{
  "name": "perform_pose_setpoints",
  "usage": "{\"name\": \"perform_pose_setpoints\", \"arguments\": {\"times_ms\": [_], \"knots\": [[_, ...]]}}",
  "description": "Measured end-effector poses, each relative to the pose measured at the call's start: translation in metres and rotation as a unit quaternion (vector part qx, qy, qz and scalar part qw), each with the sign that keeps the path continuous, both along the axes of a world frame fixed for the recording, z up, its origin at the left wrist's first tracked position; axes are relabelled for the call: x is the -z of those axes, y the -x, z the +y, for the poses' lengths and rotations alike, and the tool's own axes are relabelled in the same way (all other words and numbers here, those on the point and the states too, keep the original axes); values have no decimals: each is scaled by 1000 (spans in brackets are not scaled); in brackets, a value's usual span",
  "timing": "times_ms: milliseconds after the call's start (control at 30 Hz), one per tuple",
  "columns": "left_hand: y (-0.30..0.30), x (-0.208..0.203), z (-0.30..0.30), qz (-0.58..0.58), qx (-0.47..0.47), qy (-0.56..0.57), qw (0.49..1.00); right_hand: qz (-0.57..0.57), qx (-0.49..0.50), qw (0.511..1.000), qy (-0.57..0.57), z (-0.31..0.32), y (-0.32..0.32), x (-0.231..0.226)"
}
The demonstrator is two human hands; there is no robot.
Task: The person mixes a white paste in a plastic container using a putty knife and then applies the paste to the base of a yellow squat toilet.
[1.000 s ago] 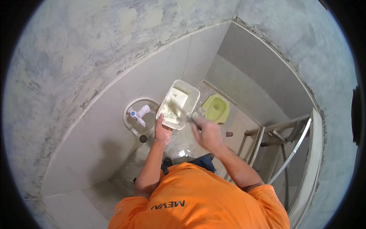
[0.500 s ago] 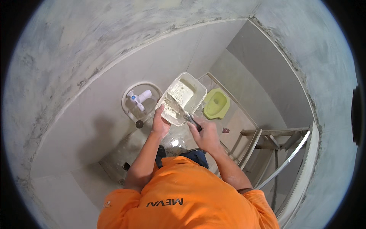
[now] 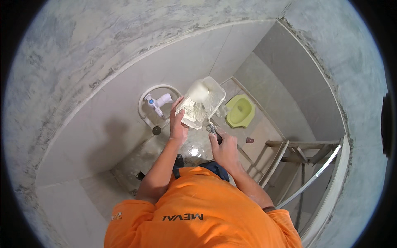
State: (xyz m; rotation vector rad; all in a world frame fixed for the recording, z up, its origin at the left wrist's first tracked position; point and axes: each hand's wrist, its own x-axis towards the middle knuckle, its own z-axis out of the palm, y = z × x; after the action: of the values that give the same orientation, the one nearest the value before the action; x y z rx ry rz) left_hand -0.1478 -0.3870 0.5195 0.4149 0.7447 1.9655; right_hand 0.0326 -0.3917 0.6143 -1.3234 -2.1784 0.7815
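- While a worker in an orange shirt [image 3: 198, 215] stands in a tiled washroom corner, the left hand [image 3: 178, 124] grips the side of a clear plastic tub [image 3: 202, 103], fingers wrapped around its near wall, holding it up in front of the chest and above the wet floor.
- Inside the tub, a mound of pale, off-white paste [image 3: 197, 91] sits toward the far end, with smears of the same mix lower down, by the left hand.
- Just below the tub's lower rim, the right hand [image 3: 223, 149] is clenched on the dark handle of a small metal tool [image 3: 211, 129], its blade pointing toward the container without clearly entering it.
- Judged from the pile in the tub, much of the mix is unspent; whether any has gone onto the wall tiles [image 3: 124, 136] cannot be told from this view.
- Compared with a second ago, the tub has tipped toward the vertical, and the paste now reads as one rounded lump at the top end instead of a flat layer.
- Half a second ago the tool's tip lay at the tub's edge; it now sits lower and just clear of it.
- Around the worker: a white tap [image 3: 157, 101] on the wall, a green squat pan [image 3: 240, 110] set in the floor and a wooden stepladder [image 3: 297, 153] to the right.
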Motion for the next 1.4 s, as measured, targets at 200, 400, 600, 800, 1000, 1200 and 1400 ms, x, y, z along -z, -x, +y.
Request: {"name": "perform_pose_setpoints", "arguments": {"times_ms": [200, 400, 600, 800, 1000, 1200, 1400], "knots": [[-1, 1, 7, 15, -27, 15, 999, 95, 92, 963, 236, -3, 5, 12], [-10, -4, 13, 25, -60, 25, 998, 359, 132, 737, 558, 4, 19, 3], [-8, 6, 14, -12, -53, 33, 998, 385, 133, 719, 562, 4, 26, 3], [-7, 12, 10, -31, -23, 36, 999, 314, 105, 810, 485, 13, 12, 18], [-11, -1, 6, -119, 26, 116, 986, 134, 42, 983, -115, 8, -5, 5], [-11, 8, 3, -156, 49, 83, 983, 45, 18, 991, -127, 13, -17, -13], [2, 63, -5, -135, 149, 127, 971, -70, -4, 995, 76, 9, -9, -12]]}}
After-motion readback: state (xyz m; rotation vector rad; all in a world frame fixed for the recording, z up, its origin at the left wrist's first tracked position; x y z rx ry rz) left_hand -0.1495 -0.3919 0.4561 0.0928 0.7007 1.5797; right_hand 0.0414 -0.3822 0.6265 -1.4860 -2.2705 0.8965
